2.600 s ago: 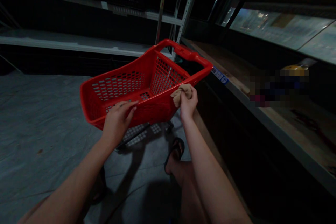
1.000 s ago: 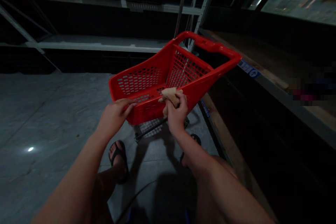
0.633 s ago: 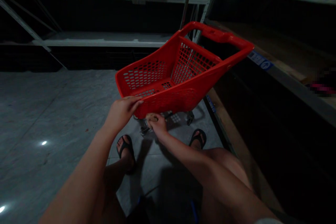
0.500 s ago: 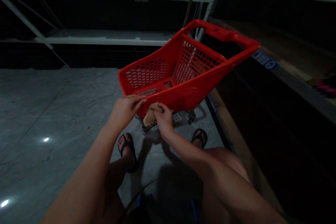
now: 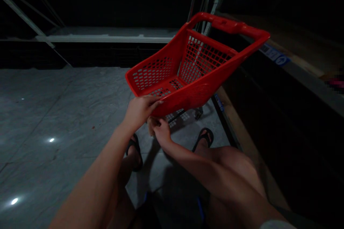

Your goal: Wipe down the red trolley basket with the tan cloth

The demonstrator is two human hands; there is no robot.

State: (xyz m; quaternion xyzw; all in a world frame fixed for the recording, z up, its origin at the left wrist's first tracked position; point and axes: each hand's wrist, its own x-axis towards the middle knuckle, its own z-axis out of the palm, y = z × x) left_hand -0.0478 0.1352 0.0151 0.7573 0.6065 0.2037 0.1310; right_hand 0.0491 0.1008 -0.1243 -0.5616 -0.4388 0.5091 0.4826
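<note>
A red plastic shopping cart point(image 5: 199, 93) with perforated walls stands before me, its handle toward the upper right. My left hand point(image 5: 142, 111) grips the rim at the near front corner, thumb on the outer side. Just below that corner, my right hand point(image 5: 161, 130) pinches a tan cloth point(image 5: 151, 127) low against the cart's underside. Most of the cloth is hidden by the fingers and the cart. The basket's visible inside has a grid floor with nothing lying on it.
White metal shelving point(image 5: 107, 38) runs along the back, with dark crates under it. A low dark display stand point(image 5: 301, 75) with a wooden edge and blue labels lies close on the right. My sandalled feet are on the grey tiled floor point(image 5: 53, 107).
My right hand and the cloth have moved down from the cart's side to beneath its lower edge. The left hand still grips the rim, and the cart appears slightly farther right.
</note>
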